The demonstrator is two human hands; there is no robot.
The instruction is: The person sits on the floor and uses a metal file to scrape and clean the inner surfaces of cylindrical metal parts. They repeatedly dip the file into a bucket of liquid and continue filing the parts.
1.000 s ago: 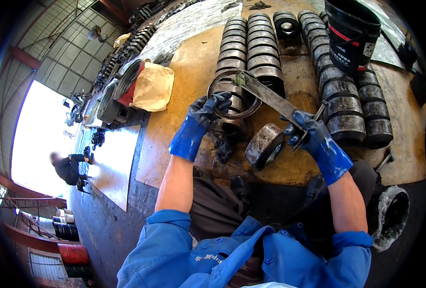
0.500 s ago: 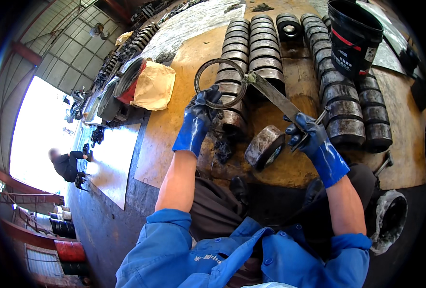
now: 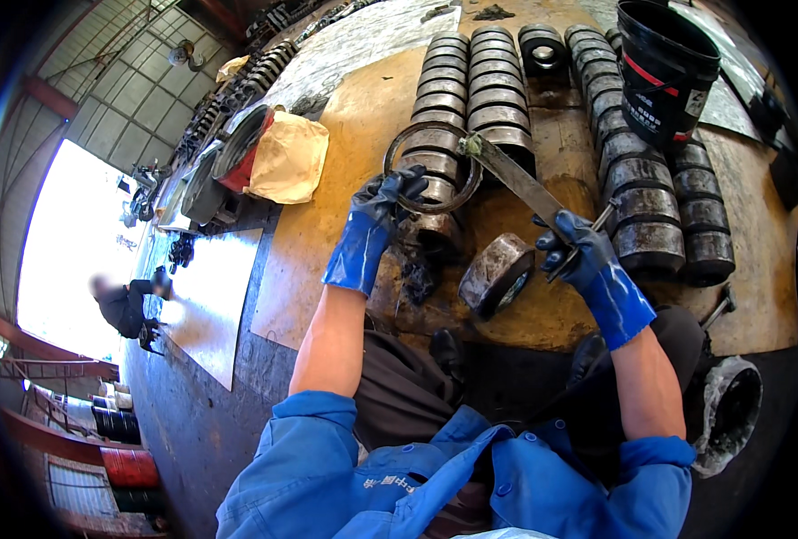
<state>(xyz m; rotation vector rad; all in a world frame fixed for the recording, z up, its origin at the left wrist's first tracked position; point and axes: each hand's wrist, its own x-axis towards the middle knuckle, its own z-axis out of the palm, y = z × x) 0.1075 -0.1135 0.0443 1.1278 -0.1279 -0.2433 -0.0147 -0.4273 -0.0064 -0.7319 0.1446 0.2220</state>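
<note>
Above rows of dark steel cylinders (image 3: 496, 93), the blue-gloved left hand (image 3: 383, 198) pinches a thin, dark metal ring (image 3: 465, 197) by its lower-left rim, presumably to keep the rest clear; the right hand (image 3: 582, 246), fingers curled round a flat grey metal bar (image 3: 517, 180), holds its smeared tip at the ring's upper-right edge.

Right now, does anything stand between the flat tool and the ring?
Nothing visible. The right hand holds the flat tool, its tip by the upper-right rim of the ring, gripped by the left hand; contact is unclear.
</note>
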